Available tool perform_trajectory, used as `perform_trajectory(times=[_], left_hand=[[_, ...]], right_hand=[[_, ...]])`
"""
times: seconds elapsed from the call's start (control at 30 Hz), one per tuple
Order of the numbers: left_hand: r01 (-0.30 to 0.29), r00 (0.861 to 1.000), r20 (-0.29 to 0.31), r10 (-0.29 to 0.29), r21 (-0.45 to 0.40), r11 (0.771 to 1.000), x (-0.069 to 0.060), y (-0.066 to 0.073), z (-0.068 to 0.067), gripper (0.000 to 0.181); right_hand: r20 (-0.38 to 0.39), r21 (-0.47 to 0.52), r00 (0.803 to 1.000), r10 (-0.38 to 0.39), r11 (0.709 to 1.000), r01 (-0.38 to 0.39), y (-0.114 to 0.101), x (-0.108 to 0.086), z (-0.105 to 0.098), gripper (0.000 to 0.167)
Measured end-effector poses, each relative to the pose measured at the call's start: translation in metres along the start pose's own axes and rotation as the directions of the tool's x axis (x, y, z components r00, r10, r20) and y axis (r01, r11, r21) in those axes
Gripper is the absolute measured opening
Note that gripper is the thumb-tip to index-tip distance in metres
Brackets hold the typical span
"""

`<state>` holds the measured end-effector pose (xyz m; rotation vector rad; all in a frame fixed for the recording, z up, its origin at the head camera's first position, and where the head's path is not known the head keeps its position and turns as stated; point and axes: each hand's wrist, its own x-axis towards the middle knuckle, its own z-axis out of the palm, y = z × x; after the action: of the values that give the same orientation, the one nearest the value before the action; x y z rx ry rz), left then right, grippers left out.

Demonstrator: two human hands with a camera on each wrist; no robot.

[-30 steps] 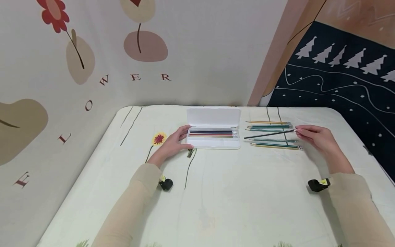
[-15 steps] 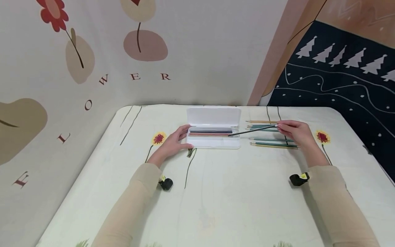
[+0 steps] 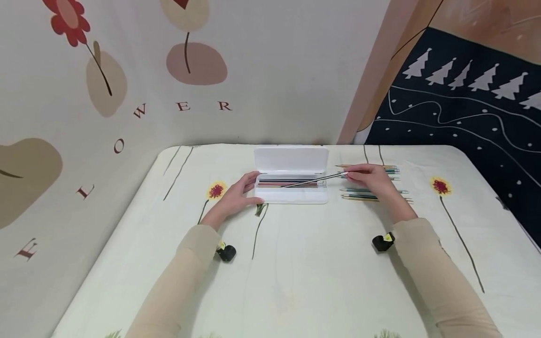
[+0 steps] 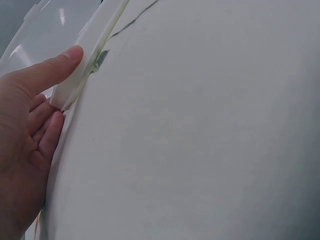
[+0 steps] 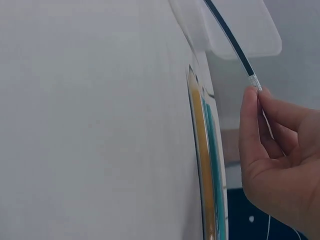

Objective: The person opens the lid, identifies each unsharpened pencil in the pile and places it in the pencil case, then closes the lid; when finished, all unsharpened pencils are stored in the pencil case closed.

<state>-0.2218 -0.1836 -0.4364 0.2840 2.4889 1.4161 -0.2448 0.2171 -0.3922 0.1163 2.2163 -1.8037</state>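
A white pencil case [image 3: 291, 197] lies with its lid raised, and several pencils [image 3: 270, 182] lie in its tray. My left hand [image 3: 235, 193] holds the case's left end; the thumb lies along the front wall and the fingers are at the left side. Between thumb and fingertips my right hand [image 3: 372, 178] pinches a dark pencil [image 5: 231, 37] by its silvery eraser end. That pencil slants over the tray with its tip toward the left. Whether the tip touches the tray's contents, I cannot tell.
Right of the case, partly under my right hand, several yellow and green pencils [image 3: 359, 197] lie in a loose row on the floral tablecloth [image 3: 313, 263]. A patterned cloth wall [image 3: 279, 94] rises behind the table, with a dark tree-print cloth [image 3: 456, 112] at right.
My right hand has moved left with the dark pencil, from above the loose pencils to the case, so the pencil now reaches over the tray. My left hand has stayed on the case.
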Motion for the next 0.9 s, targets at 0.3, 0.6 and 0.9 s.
perform_trajectory(times=[0.3,0.6,0.9], left_hand=[[0.003,1.0,0.01,-0.003,0.001,1.0,-0.003,-0.001,0.0,0.09],[-0.015,1.0,0.009,0.015,-0.025,1.0,0.001,0.0,0.0,0.089],[-0.002,1.0,-0.001,0.002,-0.025,1.0,0.001,0.0,-0.001,0.089]], right_hand=[[0.112,-0.162,0.992,-0.062,0.984,0.08,-0.003,0.013,0.035,0.035],[0.099,-0.354,0.994,-0.044,0.932,0.077,-0.005,0.021,0.05,0.028],[-0.081,-0.202,0.982,-0.169,0.968,0.149,-0.011,0.02,0.05,0.04]])
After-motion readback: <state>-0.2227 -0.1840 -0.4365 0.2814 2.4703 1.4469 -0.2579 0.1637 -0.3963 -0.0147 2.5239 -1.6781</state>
